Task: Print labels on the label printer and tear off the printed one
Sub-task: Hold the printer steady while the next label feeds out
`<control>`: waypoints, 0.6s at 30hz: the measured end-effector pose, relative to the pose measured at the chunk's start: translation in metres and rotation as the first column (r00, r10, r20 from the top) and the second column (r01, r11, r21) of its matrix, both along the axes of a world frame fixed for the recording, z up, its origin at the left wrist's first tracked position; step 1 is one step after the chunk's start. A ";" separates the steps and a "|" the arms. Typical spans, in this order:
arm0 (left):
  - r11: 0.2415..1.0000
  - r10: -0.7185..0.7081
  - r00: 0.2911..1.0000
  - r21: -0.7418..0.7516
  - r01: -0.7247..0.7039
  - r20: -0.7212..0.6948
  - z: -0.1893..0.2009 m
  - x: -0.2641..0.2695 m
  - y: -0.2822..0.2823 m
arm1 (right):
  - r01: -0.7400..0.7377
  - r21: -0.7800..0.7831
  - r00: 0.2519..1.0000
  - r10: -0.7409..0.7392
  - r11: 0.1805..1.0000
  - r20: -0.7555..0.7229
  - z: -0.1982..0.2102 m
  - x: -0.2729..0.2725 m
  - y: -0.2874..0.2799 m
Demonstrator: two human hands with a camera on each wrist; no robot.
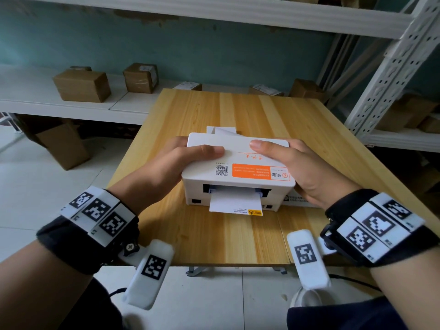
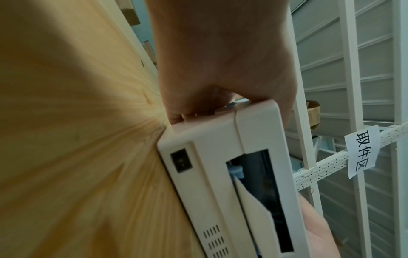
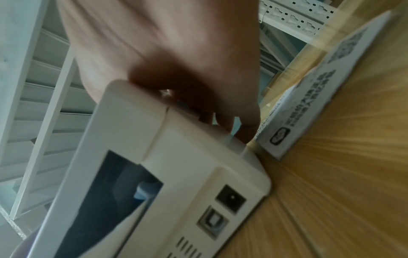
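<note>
A white label printer (image 1: 238,160) with an orange sticker on its lid sits mid-table on the wooden table (image 1: 262,110), its port side facing me. My left hand (image 1: 181,160) grips its left side and my right hand (image 1: 300,167) grips its right side, each with the thumb lying on the lid. A white paper strip (image 1: 234,201) hangs from the near slot, and white label paper (image 1: 222,130) sticks out beyond the far side. The left wrist view shows the left hand (image 2: 220,61) at the printer (image 2: 212,143) corner. In the right wrist view the right hand (image 3: 176,52) has its fingers curled down the printer (image 3: 187,157) side.
A flat white printed box (image 3: 309,104) lies against the printer's right side. Cardboard boxes (image 1: 82,85) stand on the white shelf behind the table. A white perforated metal rack (image 1: 390,67) rises at the right. The table's near edge is just below the printer.
</note>
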State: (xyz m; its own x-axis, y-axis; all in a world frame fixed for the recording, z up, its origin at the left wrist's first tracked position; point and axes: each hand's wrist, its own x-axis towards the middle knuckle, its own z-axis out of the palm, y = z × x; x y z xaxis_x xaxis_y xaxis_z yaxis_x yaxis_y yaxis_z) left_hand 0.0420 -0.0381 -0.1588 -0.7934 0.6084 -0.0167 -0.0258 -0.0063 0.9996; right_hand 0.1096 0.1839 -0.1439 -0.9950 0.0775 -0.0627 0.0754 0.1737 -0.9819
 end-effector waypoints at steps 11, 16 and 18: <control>1.000 -0.006 1.000 -0.023 0.006 0.004 0.002 0.001 0.001 | -0.014 -0.007 1.000 0.014 1.000 -0.003 0.000 0.000 0.000; 1.000 -0.006 1.000 -0.027 0.007 0.002 0.001 0.001 -0.001 | -0.014 -0.015 1.000 0.014 1.000 -0.012 -0.001 -0.001 0.000; 0.999 -0.004 1.000 -0.032 0.004 0.002 0.002 0.001 0.000 | -0.018 -0.013 1.000 0.018 1.000 -0.012 0.000 0.000 -0.001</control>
State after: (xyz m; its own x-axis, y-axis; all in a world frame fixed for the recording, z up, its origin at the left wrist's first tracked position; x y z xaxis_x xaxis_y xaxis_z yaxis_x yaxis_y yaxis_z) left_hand 0.0432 -0.0384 -0.1568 -0.7907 0.6111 -0.0377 -0.0280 0.0254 0.9993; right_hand 0.1093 0.1832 -0.1442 -0.9969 0.0588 -0.0516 0.0606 0.1622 -0.9849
